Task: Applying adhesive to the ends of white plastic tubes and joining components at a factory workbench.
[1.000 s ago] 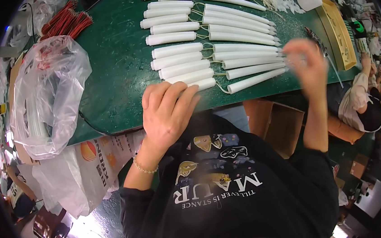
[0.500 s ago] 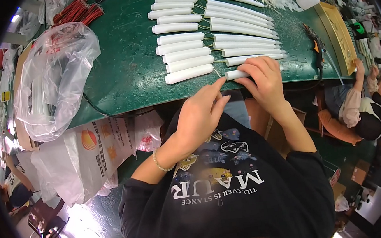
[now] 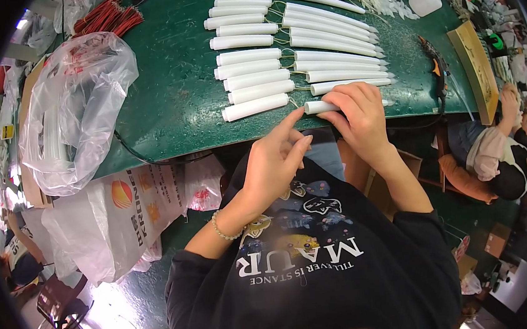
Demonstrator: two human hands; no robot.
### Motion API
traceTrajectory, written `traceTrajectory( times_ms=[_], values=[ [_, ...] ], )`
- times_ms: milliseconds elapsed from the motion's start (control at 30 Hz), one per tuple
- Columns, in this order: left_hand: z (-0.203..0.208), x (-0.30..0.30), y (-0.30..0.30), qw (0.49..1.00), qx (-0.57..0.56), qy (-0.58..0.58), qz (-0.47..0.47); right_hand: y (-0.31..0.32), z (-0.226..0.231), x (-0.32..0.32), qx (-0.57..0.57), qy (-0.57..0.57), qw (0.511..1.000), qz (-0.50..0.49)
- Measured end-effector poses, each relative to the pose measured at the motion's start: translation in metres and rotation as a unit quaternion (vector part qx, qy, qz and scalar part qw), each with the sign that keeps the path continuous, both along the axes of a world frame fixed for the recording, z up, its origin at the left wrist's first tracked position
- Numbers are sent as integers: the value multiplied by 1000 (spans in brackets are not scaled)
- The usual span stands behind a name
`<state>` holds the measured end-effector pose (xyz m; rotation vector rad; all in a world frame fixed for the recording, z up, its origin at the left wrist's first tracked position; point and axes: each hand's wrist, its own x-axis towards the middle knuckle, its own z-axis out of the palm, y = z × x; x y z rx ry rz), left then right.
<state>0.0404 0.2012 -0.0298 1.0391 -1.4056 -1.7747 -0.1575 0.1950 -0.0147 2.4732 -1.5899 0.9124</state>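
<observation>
My right hand (image 3: 358, 117) is closed round a white tapered candle-shaped tube (image 3: 316, 107) at the table's near edge; its pointed tip sticks out past my fingers. My left hand (image 3: 275, 157) has its index finger stretched out and its thumb apart, the fingertip close by that tube's blunt end. Whether it touches the end or the thin wire there, I cannot tell. Just left lies a straight white tube (image 3: 255, 107), with a thin pale wire (image 3: 294, 102) at its right end. Beyond, several straight tubes (image 3: 259, 78) lie in a column, wired to tapered tubes (image 3: 343, 75).
At the left are a clear plastic bag (image 3: 77, 112) and a bundle of red wires (image 3: 106, 18). Toward the right lie a white squeeze bottle (image 3: 426, 2), orange-and-black pliers (image 3: 437, 71) and a yellow tray (image 3: 476, 71) by a co-worker's hand (image 3: 509, 105). A black cable (image 3: 134, 149) hangs over the edge.
The held tube and the nearest straight tube have shifted slightly left. My left hand has drawn back a little leftward. At the right, the yellow tray has moved nearer the co-worker.
</observation>
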Motion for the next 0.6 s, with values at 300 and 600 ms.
traceTrajectory(
  times_ms=[300, 600],
  values=[
    [-6, -2, 5, 1000, -7, 28, 9, -2, 1, 3, 2, -13, 1000, -5],
    [-14, -5, 10, 998, -57, -4, 11, -3, 1, 2, 10, -7, 1000, -1]
  ],
)
